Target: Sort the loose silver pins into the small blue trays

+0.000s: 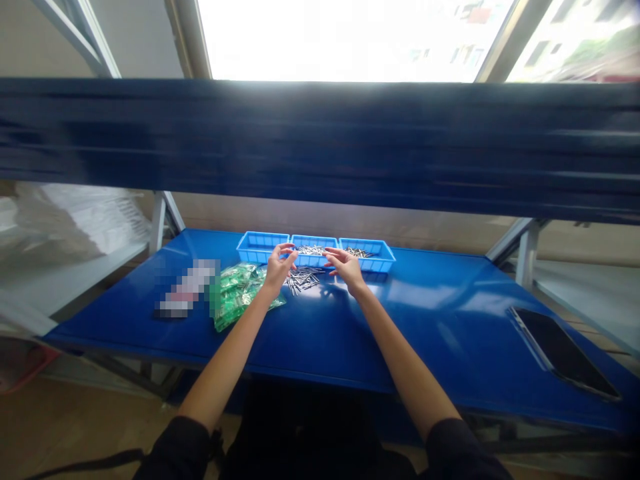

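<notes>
My left hand (281, 265) is over the near side of the blue bins, left of a loose pile of thin metal pieces (303, 280) on the blue table. Its thumb and fingers are curled toward each other, and anything between them is too small to make out. Facing it from the right, my right hand (345, 267) has its fingers partly spread, with nothing visible in them. Behind the hands stand three joined bins: the left one (263, 247) looks empty, the middle one holds silvery pieces (311, 250), and the right one holds darker pieces (358, 253).
Green plastic bags (233, 297) lie left of my left forearm, beside a blurred-out item (187, 290). A dark phone or tablet (565, 353) rests at the table's right. A blue shelf beam (320, 143) crosses above the table (320, 340).
</notes>
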Tool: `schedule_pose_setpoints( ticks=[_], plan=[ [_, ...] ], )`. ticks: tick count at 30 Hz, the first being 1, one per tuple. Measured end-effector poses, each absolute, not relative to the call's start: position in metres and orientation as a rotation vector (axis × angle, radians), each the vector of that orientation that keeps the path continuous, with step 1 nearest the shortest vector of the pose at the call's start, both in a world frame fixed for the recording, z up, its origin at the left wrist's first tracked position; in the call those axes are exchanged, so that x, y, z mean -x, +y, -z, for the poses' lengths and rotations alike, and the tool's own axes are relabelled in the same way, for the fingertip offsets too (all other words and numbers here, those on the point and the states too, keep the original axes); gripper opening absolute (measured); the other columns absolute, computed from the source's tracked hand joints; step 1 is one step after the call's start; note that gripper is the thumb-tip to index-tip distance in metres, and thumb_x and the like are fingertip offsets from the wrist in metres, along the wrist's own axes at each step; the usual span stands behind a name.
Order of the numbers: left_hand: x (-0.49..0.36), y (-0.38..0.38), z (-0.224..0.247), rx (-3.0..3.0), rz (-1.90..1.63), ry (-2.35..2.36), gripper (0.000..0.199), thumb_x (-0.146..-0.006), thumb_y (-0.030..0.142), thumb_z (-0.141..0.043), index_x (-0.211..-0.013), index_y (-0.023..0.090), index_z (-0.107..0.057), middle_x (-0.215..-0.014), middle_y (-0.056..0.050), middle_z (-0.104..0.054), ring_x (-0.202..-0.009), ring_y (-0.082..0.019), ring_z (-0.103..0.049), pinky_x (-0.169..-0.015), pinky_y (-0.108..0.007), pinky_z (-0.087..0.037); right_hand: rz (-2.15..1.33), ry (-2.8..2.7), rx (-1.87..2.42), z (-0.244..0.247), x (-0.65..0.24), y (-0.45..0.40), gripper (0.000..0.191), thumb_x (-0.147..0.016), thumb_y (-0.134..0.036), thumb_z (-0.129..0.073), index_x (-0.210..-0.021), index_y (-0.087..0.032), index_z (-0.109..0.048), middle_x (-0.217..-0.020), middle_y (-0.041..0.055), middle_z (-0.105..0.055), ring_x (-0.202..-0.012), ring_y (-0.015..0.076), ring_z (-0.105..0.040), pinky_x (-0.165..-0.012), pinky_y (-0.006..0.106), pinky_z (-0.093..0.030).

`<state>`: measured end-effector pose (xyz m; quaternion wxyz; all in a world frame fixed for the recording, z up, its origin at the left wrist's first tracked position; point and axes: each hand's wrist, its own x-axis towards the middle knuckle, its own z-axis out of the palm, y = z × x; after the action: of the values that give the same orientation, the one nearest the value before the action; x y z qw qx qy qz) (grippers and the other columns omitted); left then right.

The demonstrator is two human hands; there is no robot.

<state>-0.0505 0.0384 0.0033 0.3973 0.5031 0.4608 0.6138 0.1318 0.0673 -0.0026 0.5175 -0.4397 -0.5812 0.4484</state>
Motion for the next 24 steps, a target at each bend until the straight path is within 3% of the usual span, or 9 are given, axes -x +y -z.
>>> schedule_pose_setpoints(
  ticks=[2, 5, 9, 17, 24],
  plan=[
    [0.051, 0.039, -0.003, -1.281, -1.548, 1.174, 0.034, -0.075, 0.034, -0.062, -0.104, 0.016, -0.055, -0.096, -0.007, -0.057, -0.051, -0.004, -0.052, -0.036, -0.014, -0.033, -0.949, -1.493, 1.117, 0.004, -0.134, 0.065, 0.033, -0.072, -0.033, -0.059, -0.100, -0.018, -0.066, -0.099, 0.0085, -0.069, -0.067, 0.0150, -0.063, -0.048, 0.023, -0.046],
    [0.051, 0.040, -0.002, -1.298, -1.537, 1.175, 0.032, -0.075, 0.033, -0.062, -0.101, 0.016, -0.055, -0.091, -0.005, -0.058, -0.050, -0.004, -0.051, -0.036, -0.015, -0.032, -0.628, -1.636, 1.315, 0.007, -0.137, 0.060, 0.021, -0.071, -0.027, -0.059, -0.087, -0.021, -0.071, -0.081, 0.0035, -0.070, -0.061, 0.0142, -0.061, -0.055, 0.025, -0.044],
    [0.050, 0.039, 0.000, -1.288, -1.568, 1.184, 0.037, -0.074, 0.032, -0.063, -0.106, 0.017, -0.052, -0.087, -0.004, -0.058, -0.049, -0.005, -0.052, -0.036, -0.016, -0.032, -0.400, -1.785, 1.500, 0.012, -0.137, 0.054, 0.019, -0.070, -0.025, -0.059, -0.083, -0.025, -0.073, -0.061, -0.0006, -0.065, -0.059, 0.0152, -0.059, -0.057, 0.025, -0.040],
    [0.049, 0.037, 0.001, -1.316, -1.564, 1.173, 0.032, -0.076, 0.032, -0.060, -0.102, 0.016, -0.052, -0.082, -0.003, -0.056, -0.050, -0.006, -0.051, -0.037, -0.016, -0.033, -0.388, -1.986, 1.363, 0.026, -0.134, 0.048, 0.022, -0.073, -0.024, -0.056, -0.089, -0.028, -0.071, -0.093, -0.0017, -0.070, -0.065, 0.0140, -0.058, -0.063, 0.026, -0.043],
    [0.049, 0.037, -0.001, -1.293, -1.577, 1.127, 0.034, -0.075, 0.034, -0.062, -0.102, 0.017, -0.052, -0.081, -0.003, -0.055, -0.051, -0.006, -0.051, -0.036, -0.016, -0.032, -0.327, -2.029, 1.413, 0.026, -0.136, 0.048, 0.024, -0.077, -0.023, -0.055, -0.095, -0.029, -0.069, -0.099, -0.0016, -0.069, -0.073, 0.0165, -0.060, -0.068, 0.028, -0.044]
  ],
)
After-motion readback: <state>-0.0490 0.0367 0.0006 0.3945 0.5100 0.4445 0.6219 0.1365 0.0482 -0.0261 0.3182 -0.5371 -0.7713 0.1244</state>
